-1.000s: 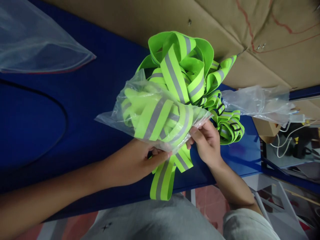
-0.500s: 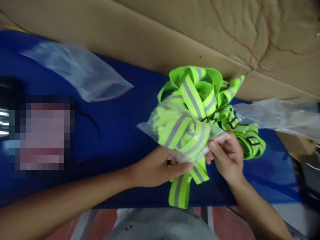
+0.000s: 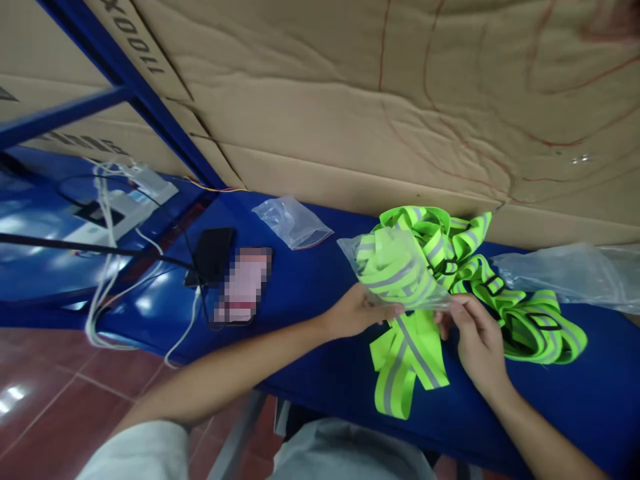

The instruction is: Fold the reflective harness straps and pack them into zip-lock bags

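Note:
Both hands grip a clear plastic bag (image 3: 352, 256) stuffed with neon yellow-green reflective strap that has a grey stripe. My left hand (image 3: 357, 312) holds its near left edge, thumb on top and fingers hidden beneath. My right hand (image 3: 475, 333) pinches the right end of the bag's edge between thumb and fingers. Loose strap ends (image 3: 400, 373) hang out below the bag toward me. Behind and to the right lies a pile of the same reflective straps (image 3: 543, 327) with black buckles.
An empty zip bag (image 3: 293, 223) lies left of the straps, another plastic bag (image 3: 575, 273) at the right. A phone (image 3: 245, 287), a black flat object (image 3: 210, 253) and white cables (image 3: 105, 267) are on the blue table (image 3: 310, 360). Cardboard (image 3: 320, 173) walls off the back.
The camera view has swung left and back, showing more of the table's left side. Both hands still hold the filled bag, with the strap ends below it spread wider.

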A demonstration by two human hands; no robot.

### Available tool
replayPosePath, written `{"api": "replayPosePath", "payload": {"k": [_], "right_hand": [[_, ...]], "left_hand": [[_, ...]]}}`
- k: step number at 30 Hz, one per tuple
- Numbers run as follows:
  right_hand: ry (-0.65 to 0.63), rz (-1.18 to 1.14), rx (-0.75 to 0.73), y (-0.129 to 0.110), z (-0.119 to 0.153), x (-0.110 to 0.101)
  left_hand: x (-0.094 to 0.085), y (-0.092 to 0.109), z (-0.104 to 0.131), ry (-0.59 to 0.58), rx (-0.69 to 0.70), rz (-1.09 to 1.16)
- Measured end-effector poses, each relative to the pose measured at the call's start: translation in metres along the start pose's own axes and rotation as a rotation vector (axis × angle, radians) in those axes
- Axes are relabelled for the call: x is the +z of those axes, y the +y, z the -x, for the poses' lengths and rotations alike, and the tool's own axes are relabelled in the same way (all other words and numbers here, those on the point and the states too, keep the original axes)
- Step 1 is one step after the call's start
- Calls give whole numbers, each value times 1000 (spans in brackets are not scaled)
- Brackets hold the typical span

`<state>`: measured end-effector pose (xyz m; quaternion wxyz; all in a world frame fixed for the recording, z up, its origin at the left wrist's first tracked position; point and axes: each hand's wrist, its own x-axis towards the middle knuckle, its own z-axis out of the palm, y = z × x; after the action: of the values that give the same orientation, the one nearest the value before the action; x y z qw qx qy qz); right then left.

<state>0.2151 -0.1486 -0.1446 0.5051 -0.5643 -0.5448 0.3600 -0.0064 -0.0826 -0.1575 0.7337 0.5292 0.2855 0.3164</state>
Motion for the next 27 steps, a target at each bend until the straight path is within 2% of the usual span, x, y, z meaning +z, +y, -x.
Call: {"api": "replayPosePath", "payload": {"k": [6, 9, 12, 16, 19, 20, 22, 23, 24, 25, 27], "right_hand": [[14, 82, -154, 8, 2, -3], [-40, 157, -209, 10, 4, -1], [-109, 271, -321, 10, 3, 2], [-233, 398, -418, -5, -6, 18], [-380, 529, -523, -25, -28, 57], [-429, 575, -553, -31, -38, 76], [-473, 654, -583, -40, -64, 120], [-475, 683, -585, -43, -77, 143], [-473, 703, -582, -45, -91, 164], [-466, 717, -574, -47, -103, 184], [-438, 722, -528, -49, -124, 213]], "left_hand": [[-10, 10, -4, 9, 147, -77], [-16, 15, -3, 12, 179, -94], [-24, 22, -3, 92, 239, -95], [-45, 37, -6, 289, 383, -71], [-69, 54, -12, 536, 552, 4], [-78, 60, -13, 670, 620, 42], [-95, 71, -14, 1025, 735, 134], [-102, 75, -14, 1140, 758, 175], [-108, 78, -13, 1218, 760, 210], [-112, 79, -12, 1243, 744, 238], [-119, 80, -11, 1237, 682, 285]]}}
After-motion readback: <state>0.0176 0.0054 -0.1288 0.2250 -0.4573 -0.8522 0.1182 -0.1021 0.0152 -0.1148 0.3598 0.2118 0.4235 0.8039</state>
